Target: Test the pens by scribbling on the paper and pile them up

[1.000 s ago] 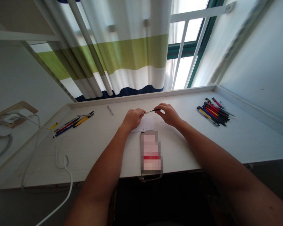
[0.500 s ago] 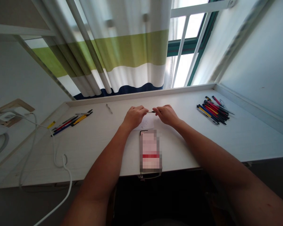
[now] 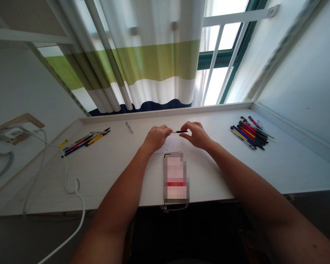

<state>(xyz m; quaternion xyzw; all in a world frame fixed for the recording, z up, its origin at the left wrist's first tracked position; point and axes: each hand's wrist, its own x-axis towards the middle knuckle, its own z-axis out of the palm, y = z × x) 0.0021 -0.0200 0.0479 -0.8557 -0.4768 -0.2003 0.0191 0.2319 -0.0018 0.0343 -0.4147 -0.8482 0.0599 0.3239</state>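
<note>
A slim pen (image 3: pixel 180 131), pale at one end and black at the other, lies level above the desk between my hands. My left hand (image 3: pixel 157 137) is closed, pinching the pale end in its fingertips. Around the black end, the thumb and fingers of my right hand (image 3: pixel 197 135) are spread apart; whether a fingertip grazes the pen I cannot tell. Under the hands is a small white paper (image 3: pixel 171 147) with faint marks. A phone (image 3: pixel 176 179), its screen blurred out, lies just in front of the paper.
On the right lies a heap of pens (image 3: pixel 250 134) in red, black, blue and yellow. A smaller group of pens (image 3: pixel 85 142) is at the left, with a single pen (image 3: pixel 129 127) farther back. White cables (image 3: pixel 77 187) hang over the left front edge. Behind the desk (image 3: pixel 121 176) hangs a curtain (image 3: pixel 156 60).
My right thumb and fingers have opened off the pen's black end, which now shows more fully. My left hand keeps its pinch. The view has shifted slightly.
</note>
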